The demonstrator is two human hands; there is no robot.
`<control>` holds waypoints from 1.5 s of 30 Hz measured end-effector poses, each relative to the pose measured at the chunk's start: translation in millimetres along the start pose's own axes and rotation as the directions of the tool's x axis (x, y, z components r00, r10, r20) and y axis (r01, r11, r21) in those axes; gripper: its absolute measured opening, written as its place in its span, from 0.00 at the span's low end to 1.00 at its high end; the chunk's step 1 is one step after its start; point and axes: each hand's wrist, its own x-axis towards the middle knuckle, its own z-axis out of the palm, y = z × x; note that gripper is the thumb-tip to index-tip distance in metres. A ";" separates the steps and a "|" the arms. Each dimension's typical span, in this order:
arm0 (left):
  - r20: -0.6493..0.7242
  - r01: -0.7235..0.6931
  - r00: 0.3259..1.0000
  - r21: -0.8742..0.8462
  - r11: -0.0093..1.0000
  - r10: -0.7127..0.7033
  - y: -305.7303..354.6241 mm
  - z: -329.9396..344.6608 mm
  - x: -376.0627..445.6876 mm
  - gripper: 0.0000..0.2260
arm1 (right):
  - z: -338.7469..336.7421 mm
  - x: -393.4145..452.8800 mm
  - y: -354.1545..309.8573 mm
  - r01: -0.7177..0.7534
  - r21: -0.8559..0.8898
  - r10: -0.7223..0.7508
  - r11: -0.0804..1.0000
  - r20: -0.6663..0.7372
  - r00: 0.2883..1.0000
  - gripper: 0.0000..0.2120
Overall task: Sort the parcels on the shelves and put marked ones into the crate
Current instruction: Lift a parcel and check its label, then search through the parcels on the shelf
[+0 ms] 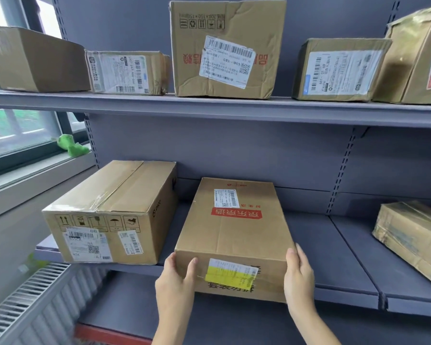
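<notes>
At the frame's right edge, a tape-wrapped parcel point(418, 53) on the upper shelf and another point(413, 240) on the lower shelf are cut off. The print on the yellow-marked label point(230, 273) is too small to read. Both forearms leave the bottom edge.

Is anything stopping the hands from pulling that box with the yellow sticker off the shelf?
Nothing visible. The left hand and right hand already grip the brown cardboard box with the yellow label, and its front overhangs the grey metal shelf. No crate is in view.
</notes>
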 end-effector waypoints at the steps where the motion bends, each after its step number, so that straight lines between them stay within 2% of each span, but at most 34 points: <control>1: 0.006 -0.004 1.000 0.013 1.000 0.004 -1.0 2.6 3.0 0.21 | 1.6 2.6 0.5 0.001 -0.004 -0.001 1.000 -0.002 1.000 0.21; 3: 0.017 -0.007 1.000 0.032 0.999 0.007 -1.8 6.3 7.8 0.20 | 4.4 6.3 1.6 0.005 -0.016 -0.005 1.000 -0.009 1.000 0.22; 5: 0.020 -0.013 1.000 0.002 1.000 0.013 -3.0 5.1 13.9 0.15 | 5.3 8.2 2.7 0.009 -0.024 -0.010 1.000 -0.016 1.000 0.22; 7: -0.011 -0.075 0.997 0.025 0.997 0.076 -5.3 -4.3 20.9 0.05 | 5.1 9.4 5.1 0.016 -0.028 -0.017 0.999 -0.023 1.000 0.22; 8: -0.063 -0.148 0.986 0.079 0.986 0.153 -7.4 -10.3 26.2 0.05 | 4.5 10.1 6.6 0.019 -0.030 -0.020 0.999 -0.025 0.999 0.22; 11: -0.305 -0.338 0.864 0.239 0.910 0.401 -11.2 -24.2 52.9 0.19 | 3.9 12.8 9.5 0.015 -0.036 -0.017 0.999 -0.039 0.999 0.21; 12: -0.328 -0.366 0.837 0.262 0.893 0.439 -7.8 -28.1 63.3 0.23 | 4.3 13.6 9.6 0.014 -0.039 -0.015 0.999 -0.049 0.999 0.21; 15: -0.245 -0.341 0.874 0.305 0.889 0.419 3.3 -37.1 96.9 0.36 | 6.7 13.6 10.2 0.001 -0.046 -0.005 0.999 -0.073 0.997 0.20; 17: -0.193 -0.332 0.889 0.353 0.875 0.415 4.1 -40.7 112.0 0.39 | 10.1 12.9 9.3 -0.005 -0.044 0.002 0.999 -0.076 0.997 0.20; 24: -0.141 -0.352 0.883 0.434 0.829 0.448 -17.8 -59.8 138.5 0.31 | 23.9 14.5 5.5 -0.007 -0.045 0.003 0.999 -0.087 0.996 0.20; 33: -0.159 -0.345 0.892 0.361 0.866 0.422 -12.7 -67.3 141.0 0.33 | 20.1 8.0 1.8 -0.055 0.037 0.057 0.998 -0.049 0.997 0.23; 36: -0.132 -0.439 0.854 0.335 0.833 0.503 8.7 -48.5 129.5 0.30 | -0.3 5.7 5.5 -0.062 0.051 0.067 0.997 -0.094 0.993 0.23; 41: 0.031 -0.559 0.816 0.291 0.776 0.577 56.2 -7.3 102.5 0.26 | -60.1 7.7 6.7 -0.063 0.067 0.075 0.996 -0.182 0.980 0.22; 45: 0.132 -0.615 0.786 0.252 0.747 0.603 88.5 27.8 59.6 0.27 | -117.6 14.3 4.8 -0.024 0.097 0.042 0.995 -0.192 0.980 0.22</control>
